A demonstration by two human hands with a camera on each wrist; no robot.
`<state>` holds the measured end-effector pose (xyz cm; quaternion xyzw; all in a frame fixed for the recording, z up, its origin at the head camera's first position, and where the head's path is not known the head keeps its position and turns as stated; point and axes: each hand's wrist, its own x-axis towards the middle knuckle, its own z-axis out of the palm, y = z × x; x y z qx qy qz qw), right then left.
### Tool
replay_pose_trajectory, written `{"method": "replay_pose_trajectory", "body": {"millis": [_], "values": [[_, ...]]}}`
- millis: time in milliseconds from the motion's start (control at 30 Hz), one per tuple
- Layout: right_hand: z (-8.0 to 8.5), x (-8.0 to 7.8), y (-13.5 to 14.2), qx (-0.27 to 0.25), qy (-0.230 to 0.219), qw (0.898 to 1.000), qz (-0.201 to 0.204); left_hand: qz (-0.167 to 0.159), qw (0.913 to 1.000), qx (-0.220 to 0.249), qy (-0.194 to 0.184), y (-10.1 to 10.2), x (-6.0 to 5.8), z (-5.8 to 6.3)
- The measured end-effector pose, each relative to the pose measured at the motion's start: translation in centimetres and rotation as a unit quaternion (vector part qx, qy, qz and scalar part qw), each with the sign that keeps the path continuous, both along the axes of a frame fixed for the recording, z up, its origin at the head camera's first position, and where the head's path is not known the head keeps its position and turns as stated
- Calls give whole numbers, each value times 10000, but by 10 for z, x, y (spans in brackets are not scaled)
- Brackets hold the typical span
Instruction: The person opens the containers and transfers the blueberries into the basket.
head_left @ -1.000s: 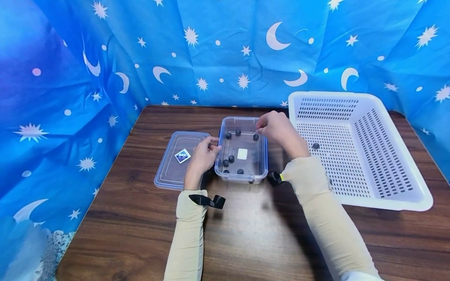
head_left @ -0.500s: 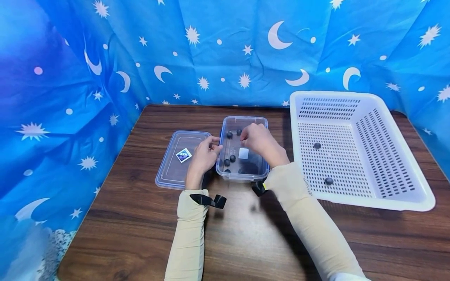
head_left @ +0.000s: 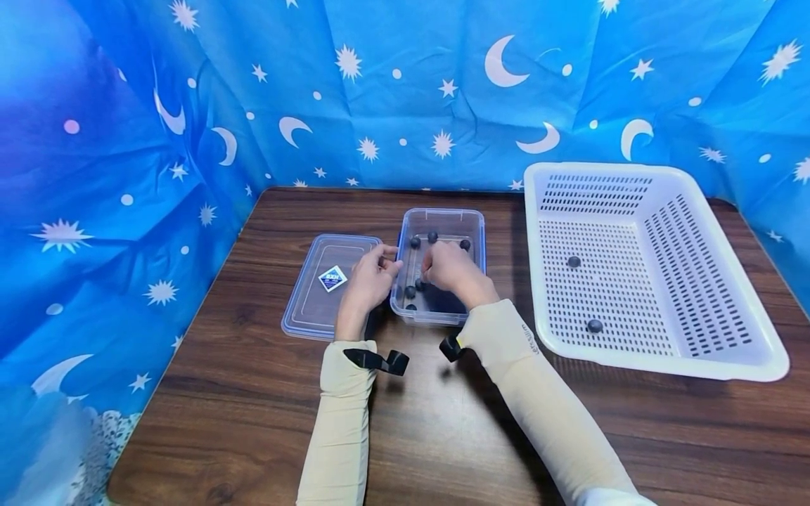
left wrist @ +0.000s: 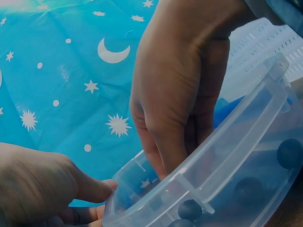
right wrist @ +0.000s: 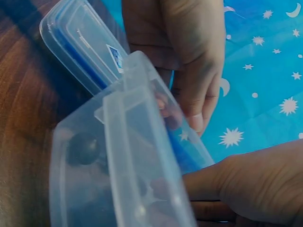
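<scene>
A clear plastic food container (head_left: 436,320) with a blue-tinted rim holds several small dark balls (head_left: 415,242). My left hand (head_left: 368,281) holds the container's left side, the thumb (left wrist: 106,185) at the rim and the other fingers lower against the wall. Over the opening, my right hand (head_left: 454,268) points down, its fingers bunched together and reaching inside near the balls. Its fingertips are mostly hidden behind the cloudy wall in both wrist views, so I cannot tell whether they hold a ball.
A clear lid (head_left: 304,309) with a blue-and-white sticker (head_left: 332,278) lies left of the container, beneath the left hand. At the right, a white perforated basket (head_left: 690,281) contains two dark balls (head_left: 574,261). A blue star-and-moon cloth (head_left: 405,105) hangs behind the wooden table (head_left: 405,436).
My right hand has moved left and lower, from the container's right rim into its middle. The second ball in the basket, earlier behind the right arm, now shows fully. My left hand holds its place.
</scene>
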<state>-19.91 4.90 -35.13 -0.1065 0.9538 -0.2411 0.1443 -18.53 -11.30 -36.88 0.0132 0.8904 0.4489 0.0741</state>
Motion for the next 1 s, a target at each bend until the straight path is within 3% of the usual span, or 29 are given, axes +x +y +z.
{"method": "replay_pose_trajectory", "body": {"millis": [300, 1000], "values": [[-6, 0, -5, 34, 109, 9999, 41, 11, 10000, -49, 0, 0, 1, 2], [-9, 0, -11, 126, -200, 9997, 30, 75, 9999, -56, -57, 0, 1, -1]]}}
